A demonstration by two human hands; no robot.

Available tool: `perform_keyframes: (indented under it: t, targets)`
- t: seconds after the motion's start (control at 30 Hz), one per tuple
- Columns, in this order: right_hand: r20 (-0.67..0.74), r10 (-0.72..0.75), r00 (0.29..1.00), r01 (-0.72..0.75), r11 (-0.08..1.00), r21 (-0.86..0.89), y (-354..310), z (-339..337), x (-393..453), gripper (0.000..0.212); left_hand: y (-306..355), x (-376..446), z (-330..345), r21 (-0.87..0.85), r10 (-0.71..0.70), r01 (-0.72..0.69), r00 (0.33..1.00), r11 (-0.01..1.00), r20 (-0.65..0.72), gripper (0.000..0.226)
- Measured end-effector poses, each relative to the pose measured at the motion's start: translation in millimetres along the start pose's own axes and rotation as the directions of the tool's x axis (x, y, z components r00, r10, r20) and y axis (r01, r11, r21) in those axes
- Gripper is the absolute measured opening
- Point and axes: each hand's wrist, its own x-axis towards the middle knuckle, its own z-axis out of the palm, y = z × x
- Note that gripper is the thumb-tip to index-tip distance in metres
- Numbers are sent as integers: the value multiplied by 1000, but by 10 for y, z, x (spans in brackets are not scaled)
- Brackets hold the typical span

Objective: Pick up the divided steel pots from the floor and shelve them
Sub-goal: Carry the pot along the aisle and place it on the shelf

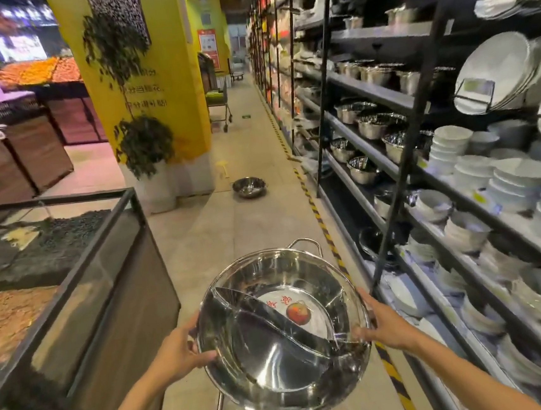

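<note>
Two hands hold a divided steel pot (pixel 283 332) above the aisle floor: the left hand (pixel 177 352) and right hand (pixel 381 321) clasp opposite sides of its rim. Its open mouth tilts toward the camera, handles near and far, the curved divider running left to right. A second pot (pixel 249 187) sits far down the floor; the shelving (pixel 391 166) at right is blurred.
</note>
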Motion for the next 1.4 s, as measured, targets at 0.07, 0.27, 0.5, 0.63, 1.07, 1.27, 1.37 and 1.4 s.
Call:
perform_keyframes:
  t: [0.07,0.27,0.5,0.63,1.07,1.27,1.37,1.4]
  targets:
    - [-11,5,1000,-5,1000,28,-96,-88,504,105,-34,501,-193,19,4,-4,1000,1000,-4,106]
    - [-21,31,999,-31,999,23,-407,-432,1857,107,-46,1907,-822,70,-23,23,1000,997,0,84]
    - [-31,125,992,-124,992,39,-459,-772,3270,103,-89,3483,-1189,15,13,-14,998,1000,63,87]
    - [-21,139,990,-137,988,72,-365,-1047,4229,101,-159,4543,-1268,26,-5,3,997,1000,75,88]
    - [-51,79,996,-70,985,159,-351,-2463,7193,104,390,7985,-1851,55,15,-22,992,998,122,81]
    - [-162,213,964,-156,939,306,94,-2845,8245,103,603,9620,-1835,85,53,-72,977,994,209,87]
    - [-217,306,927,-197,890,412,378,-2970,8728,101,708,10614,-1721,99,121,-155,951,983,286,86]
    - [-233,336,912,-210,874,437,455,-3015,8884,101,762,10989,-1667,108,146,-190,936,976,321,85]
